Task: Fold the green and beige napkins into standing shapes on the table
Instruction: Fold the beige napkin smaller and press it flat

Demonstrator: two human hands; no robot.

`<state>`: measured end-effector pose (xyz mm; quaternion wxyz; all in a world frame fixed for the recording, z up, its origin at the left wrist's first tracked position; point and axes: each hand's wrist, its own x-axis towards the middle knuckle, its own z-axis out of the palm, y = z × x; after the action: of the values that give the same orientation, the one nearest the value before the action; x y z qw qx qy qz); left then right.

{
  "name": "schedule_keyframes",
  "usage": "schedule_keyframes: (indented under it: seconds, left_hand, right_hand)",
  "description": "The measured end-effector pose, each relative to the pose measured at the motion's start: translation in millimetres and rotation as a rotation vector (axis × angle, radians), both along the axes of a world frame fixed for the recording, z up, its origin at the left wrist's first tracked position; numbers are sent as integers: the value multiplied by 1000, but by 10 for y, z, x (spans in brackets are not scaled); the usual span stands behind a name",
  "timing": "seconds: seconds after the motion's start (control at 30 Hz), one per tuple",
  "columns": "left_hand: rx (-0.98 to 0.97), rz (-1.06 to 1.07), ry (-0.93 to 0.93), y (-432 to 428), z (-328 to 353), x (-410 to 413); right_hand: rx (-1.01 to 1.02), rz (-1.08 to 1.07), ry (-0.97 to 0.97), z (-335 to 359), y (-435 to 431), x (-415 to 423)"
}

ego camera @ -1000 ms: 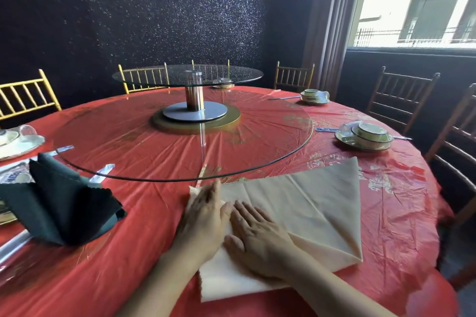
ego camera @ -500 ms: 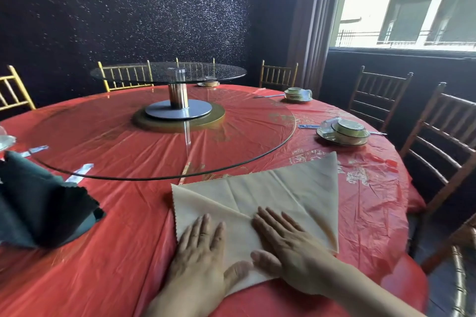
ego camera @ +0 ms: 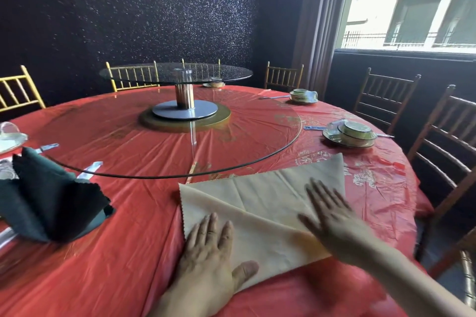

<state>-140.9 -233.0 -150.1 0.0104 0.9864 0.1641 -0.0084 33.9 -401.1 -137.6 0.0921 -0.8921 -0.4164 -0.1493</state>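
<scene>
Swept rightward since before, the right hand (ego camera: 332, 216), fingers splayed flat, creases the beige napkin (ego camera: 257, 195) lying flat on the table (ego camera: 123, 252), while the left hand (ego camera: 208, 247), fingers straight, pins it; the next fold probably calls for pinching a corner.

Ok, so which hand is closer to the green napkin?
Left. The left hand presses the beige napkin at its left edge, toward the green napkin; the right hand lies farther right.
</scene>
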Motion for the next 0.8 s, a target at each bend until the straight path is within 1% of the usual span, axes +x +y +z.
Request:
schedule_keyframes:
  seconds: [0.03,0.07,0.1,0.13,0.17,0.2,0.23,0.27,0.3,0.33,0.4,0.43,0.5,0.57,0.6,0.63,0.73,0.8]
  left_hand:
    - [10,10,-59,8,-48,4]
    - [18,36,-136,19,-90,12]
    - [89,46,-153,48,-113,23]
    - [102,67,-156,74,-135,21]
    - [57,52,-146,75,-154,28]
    - [49,28,-126,60,-191,20]
    - [61,11,-122,63,-244,23]
    - [69,21,-143,52,-272,21]
    - [87,33,-179,32,-268,8]
    - [95,39,-200,37,-278,15]
    - [81,31,-166,47,-295,36]
    - [76,45,-181,26,-231,33]
    - [59,58,-171,34,-127,30]
    - [41,103,-137,65,-106,35]
    - [20,124,-108,78,-101,33]
    - [22,101,-111,77,-140,41]
    - [24,-2,-162,77,-317,47]
    - [6,27,-185,38,-303,50]
  right_hand:
    - [-25,55,-54,-19,139,-125]
    - [-68,110,-50,-53,287,-270]
    - [-92,179,-25,-124,428,-372]
    - [-128,228,15,-172,517,-449]
    - [-181,252,49,-189,561,-522]
    - [-221,240,43,-148,569,-559]
    - [-148,262,-81,-213,559,-485]
    - [-191,295,-127,-245,507,-397]
    - [-228,316,-130,-239,450,-348]
    - [-219,294,-129,-245,389,-288]
    - [-261,134,-53,-176,250,-181]
    - [-268,71,-26,-206,152,-57]
    - [-207,57,-30,-226,-35,163]
    - [-76,-6,-51,-115,-79,189]
    - [-29,4,-73,-75,-31,176]
    - [27,46,-116,-62,60,110]
    - [6,171,-30,68,447,-312]
    - [-75,317,-3,-20,674,-421]
